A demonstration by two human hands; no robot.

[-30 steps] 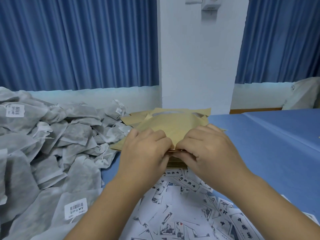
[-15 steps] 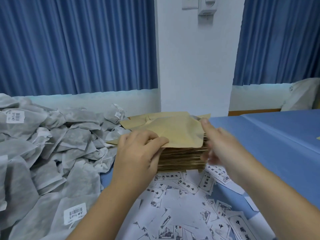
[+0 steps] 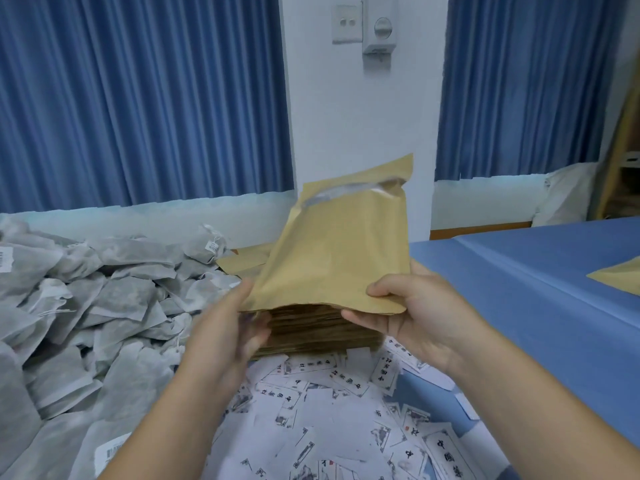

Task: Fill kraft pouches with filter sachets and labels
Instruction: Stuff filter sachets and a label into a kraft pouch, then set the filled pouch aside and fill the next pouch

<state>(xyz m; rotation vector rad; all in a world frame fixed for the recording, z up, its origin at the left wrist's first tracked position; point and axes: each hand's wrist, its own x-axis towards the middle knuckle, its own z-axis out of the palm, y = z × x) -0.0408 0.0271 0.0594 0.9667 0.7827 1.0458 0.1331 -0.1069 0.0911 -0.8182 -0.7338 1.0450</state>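
We hold one flat brown kraft paper pouch (image 3: 339,258) tilted up off the pile. Its open mouth is on the far side of the grip and raised, so the pale lining shows; held this way, we judge, a sachet could slide in from above. Our right hand (image 3: 412,313) makes the grip, with the thumb on top of the pouch's near right corner and the fingers beneath, pinching the sealed bottom edge. Our left hand (image 3: 228,327) is spread, its fingers fairly straight and the tips touching the pouch's left edge across from the grip. It is blurred, so we cannot say more.

Directly beneath the grip sits the thick stack of brown kraft pouches (image 3: 311,334), probably kept there so the next one is within reach. Left of the grip, beyond the left hand, lies the heap of grey non-woven filter sachets (image 3: 104,306). Nearer to us than the grip, scattered white printed paper labels (image 3: 329,410) cover the blue-covered desk (image 3: 519,323).

A second ago both hands were pressed together at the stack's near edge and the top pouch lay flat. Half a second ago the left hand held that pouch while the right reached along its side. Now the pouch is lifted and gaping, the right hand has taken the corner, and the left has loosened.
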